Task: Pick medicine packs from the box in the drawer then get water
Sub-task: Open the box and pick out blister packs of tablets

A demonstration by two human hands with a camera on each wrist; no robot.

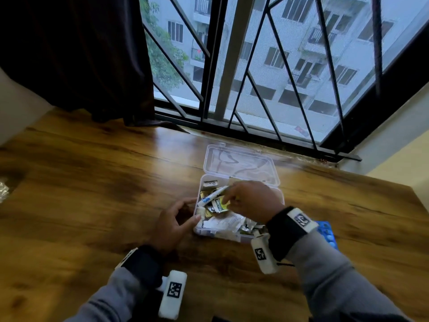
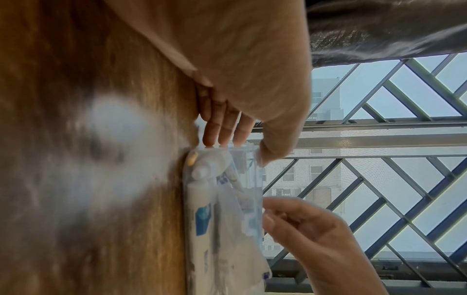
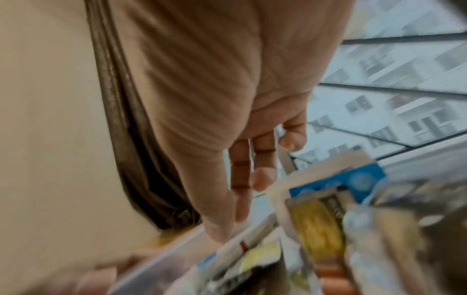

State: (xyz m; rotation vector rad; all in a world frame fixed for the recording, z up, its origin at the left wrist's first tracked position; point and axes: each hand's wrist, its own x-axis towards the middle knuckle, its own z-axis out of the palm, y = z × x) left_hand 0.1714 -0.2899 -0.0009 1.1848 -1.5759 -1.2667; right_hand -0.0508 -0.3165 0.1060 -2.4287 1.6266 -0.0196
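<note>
A clear plastic box [image 1: 281,196] stands on the wooden table [image 1: 92,182] with its lid [image 1: 241,162] laid open toward the window. Inside lie several medicine packs [image 1: 222,223] and a white tube with blue print [image 1: 212,196]. My left hand [image 1: 193,210] touches the box's left wall with thumb and fingertips; the left wrist view shows those fingertips [image 2: 225,141] against the box's end. My right hand [image 1: 228,195] hovers over the box, its fingers reaching down among the packs beside the tube. In the right wrist view that hand [image 3: 240,209] has mostly straight fingers, and nothing is clearly pinched.
A blue blister pack [image 1: 328,231] lies on the table just right of my right wrist. Behind the box stands a window with black bars [image 1: 255,89], and a dark curtain [image 1: 81,54] hangs at the left. Crinkled plastic [image 1: 3,191] shows at the table's left edge.
</note>
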